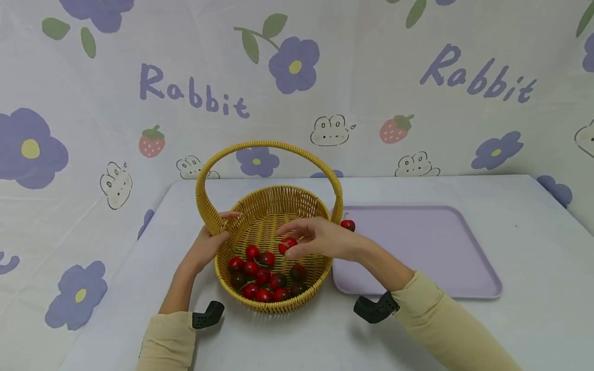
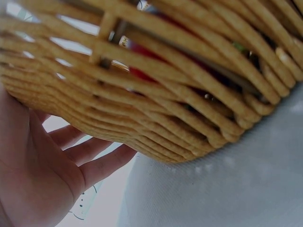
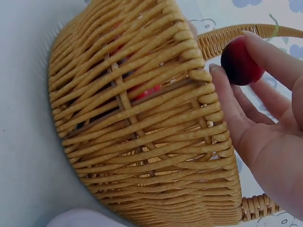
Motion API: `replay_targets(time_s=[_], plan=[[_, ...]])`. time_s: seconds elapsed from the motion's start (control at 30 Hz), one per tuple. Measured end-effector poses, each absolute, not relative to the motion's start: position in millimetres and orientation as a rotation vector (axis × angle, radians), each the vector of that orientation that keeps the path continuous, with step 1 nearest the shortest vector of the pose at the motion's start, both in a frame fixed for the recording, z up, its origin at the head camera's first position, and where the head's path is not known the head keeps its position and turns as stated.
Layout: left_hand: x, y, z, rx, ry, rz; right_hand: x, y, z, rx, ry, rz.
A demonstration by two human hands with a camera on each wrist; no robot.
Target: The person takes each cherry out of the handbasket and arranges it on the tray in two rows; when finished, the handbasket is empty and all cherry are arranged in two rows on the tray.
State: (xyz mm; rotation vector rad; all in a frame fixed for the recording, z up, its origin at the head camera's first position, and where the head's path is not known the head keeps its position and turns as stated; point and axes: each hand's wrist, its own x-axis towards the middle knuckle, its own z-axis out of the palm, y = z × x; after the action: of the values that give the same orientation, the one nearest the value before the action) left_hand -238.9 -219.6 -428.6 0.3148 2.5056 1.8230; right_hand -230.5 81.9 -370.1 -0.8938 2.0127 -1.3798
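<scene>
A yellow wicker basket with a tall handle holds several red and dark cherries toward its near left. The left hand grips the basket's left rim at the handle's base; in the left wrist view its fingers lie against the wicker. Over the basket's right part, the right hand pinches one cherry between thumb and fingertips. The right wrist view shows that dark red cherry above the rim, held by the right hand.
A flat lilac tray lies right of the basket. One cherry with a stem is at the tray's upper left corner, beside the basket handle. A patterned cloth hangs behind the white table.
</scene>
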Motion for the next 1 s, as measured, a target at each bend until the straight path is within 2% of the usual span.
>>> replay_targets(time_s=[0.5, 1.0], plan=[[-238, -219, -429, 0.314, 2.502, 1.822, -217, 105, -370, -0.847, 1.972, -1.375], [-238, -219, -428, 0.323, 2.509, 1.819, -214, 161, -368, -0.823, 1.982, -1.336]])
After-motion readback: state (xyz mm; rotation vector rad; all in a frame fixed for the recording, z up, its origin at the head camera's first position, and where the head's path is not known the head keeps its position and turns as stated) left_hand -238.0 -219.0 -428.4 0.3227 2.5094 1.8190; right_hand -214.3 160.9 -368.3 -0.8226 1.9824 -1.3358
